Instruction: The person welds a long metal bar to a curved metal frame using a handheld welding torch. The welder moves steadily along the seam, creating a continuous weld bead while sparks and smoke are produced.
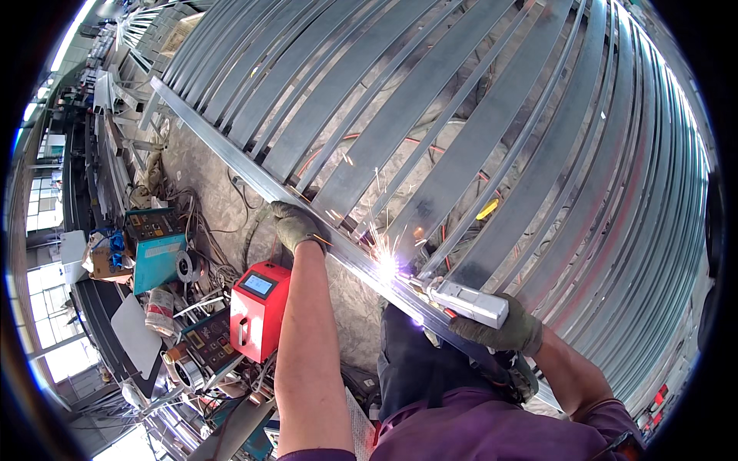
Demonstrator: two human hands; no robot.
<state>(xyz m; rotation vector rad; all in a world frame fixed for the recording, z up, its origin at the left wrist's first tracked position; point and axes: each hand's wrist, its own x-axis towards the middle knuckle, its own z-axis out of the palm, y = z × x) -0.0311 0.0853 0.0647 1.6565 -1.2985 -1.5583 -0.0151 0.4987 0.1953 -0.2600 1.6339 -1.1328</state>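
A handheld welding torch (473, 303) with a pale grey body is in my gloved right hand (503, 329), its tip pointing left. Bright light and flying sparks (387, 265) burst at that tip, where a flat metal slat (447, 180) meets the long steel rail (223, 147). The glare hides the joint itself. Further up the rail, my left hand (298, 227), in a grey-green glove, is closed over the rail's edge. Many parallel slats run from the rail toward the far side.
A red box with a small screen (261, 307) stands left of my left forearm. Beyond it are a teal machine (160, 257), tangled cables (204, 230) and a cardboard box (108, 257). A yellow object (487, 209) and orange hose show between the slats.
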